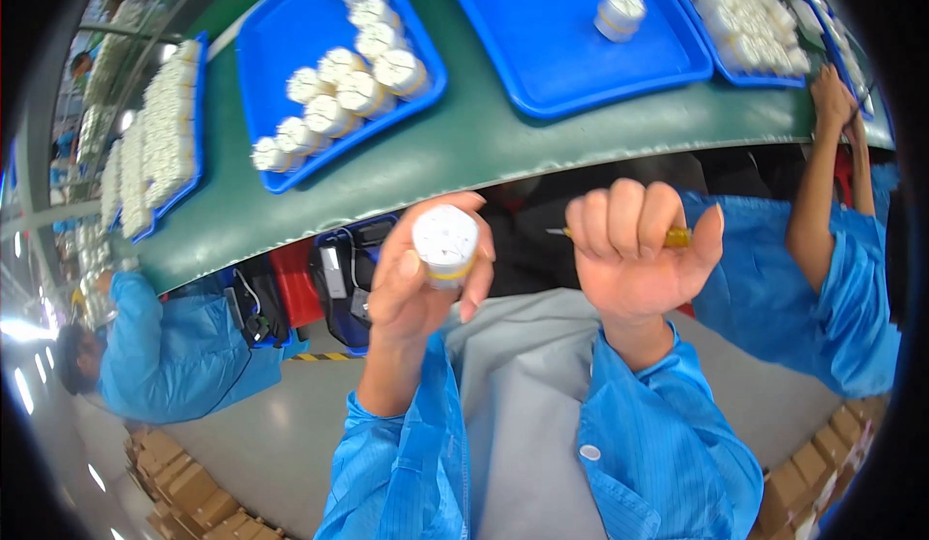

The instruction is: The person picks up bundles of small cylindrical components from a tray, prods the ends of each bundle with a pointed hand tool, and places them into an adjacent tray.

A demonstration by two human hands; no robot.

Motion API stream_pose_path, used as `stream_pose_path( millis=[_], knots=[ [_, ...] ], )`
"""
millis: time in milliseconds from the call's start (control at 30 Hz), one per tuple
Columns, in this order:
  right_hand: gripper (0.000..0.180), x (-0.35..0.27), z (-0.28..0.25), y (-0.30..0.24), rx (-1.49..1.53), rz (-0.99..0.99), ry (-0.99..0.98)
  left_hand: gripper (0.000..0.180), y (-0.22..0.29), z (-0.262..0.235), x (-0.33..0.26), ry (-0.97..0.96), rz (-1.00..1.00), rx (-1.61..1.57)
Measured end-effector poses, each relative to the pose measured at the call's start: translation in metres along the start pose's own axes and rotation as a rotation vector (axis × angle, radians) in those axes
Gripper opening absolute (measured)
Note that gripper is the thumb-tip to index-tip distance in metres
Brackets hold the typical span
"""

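Note:
My left hand [392, 284] is closed round a white cylindrical part [445, 238] with a yellow band near its base. The part's top face, marked with small slots, is turned up toward me. My right hand [634, 250] is curled round a small screwdriver [677, 238] with a yellow handle. Its thin metal shaft sticks out leftward past my fingers, apart from the white part. Both hands are held in the air over my lap, just short of the green table [464, 148].
Ahead on the table, a blue tray [278, 42] holds several white parts, and another blue tray [542, 75] holds one white part [619, 13]. Fuller trays stand at both sides. A co-worker's arm [811, 201] is at right, another person [184, 346] at left. Cardboard boxes [194, 487] lie behind.

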State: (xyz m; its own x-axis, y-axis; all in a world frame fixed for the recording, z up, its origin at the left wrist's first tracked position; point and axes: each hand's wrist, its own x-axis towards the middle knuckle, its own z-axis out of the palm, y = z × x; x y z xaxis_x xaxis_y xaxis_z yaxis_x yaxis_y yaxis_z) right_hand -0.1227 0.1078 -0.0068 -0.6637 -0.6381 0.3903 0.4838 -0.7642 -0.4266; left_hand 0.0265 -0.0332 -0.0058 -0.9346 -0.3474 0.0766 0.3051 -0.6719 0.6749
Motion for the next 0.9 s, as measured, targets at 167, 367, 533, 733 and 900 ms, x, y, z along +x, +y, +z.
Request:
stream_pose_path(
  millis=[167,367,533,733,900],
  knots=[
    [0.058,-0.005,-0.002,-0.001,-0.033,0.038,0.072,0.063,0.103,-0.010,0.022,0.209,0.269,0.733],
    [0.057,-0.008,-0.002,-0.004,-0.054,0.016,0.132,0.039,0.176,-0.074,0.070,0.588,0.265,1.751],
    [0.057,-0.003,-0.011,-0.005,-0.014,0.002,0.152,0.033,0.168,-0.095,0.074,0.412,-0.046,1.779],
    [0.023,0.048,-0.017,-0.050,-1.271,-0.185,0.115,0.039,0.166,-0.094,0.077,0.446,-0.071,1.560],
    [0.029,0.124,-0.035,-0.071,-1.975,-0.394,0.156,0.039,0.151,-0.072,0.059,0.597,0.518,1.679]
  ],
)
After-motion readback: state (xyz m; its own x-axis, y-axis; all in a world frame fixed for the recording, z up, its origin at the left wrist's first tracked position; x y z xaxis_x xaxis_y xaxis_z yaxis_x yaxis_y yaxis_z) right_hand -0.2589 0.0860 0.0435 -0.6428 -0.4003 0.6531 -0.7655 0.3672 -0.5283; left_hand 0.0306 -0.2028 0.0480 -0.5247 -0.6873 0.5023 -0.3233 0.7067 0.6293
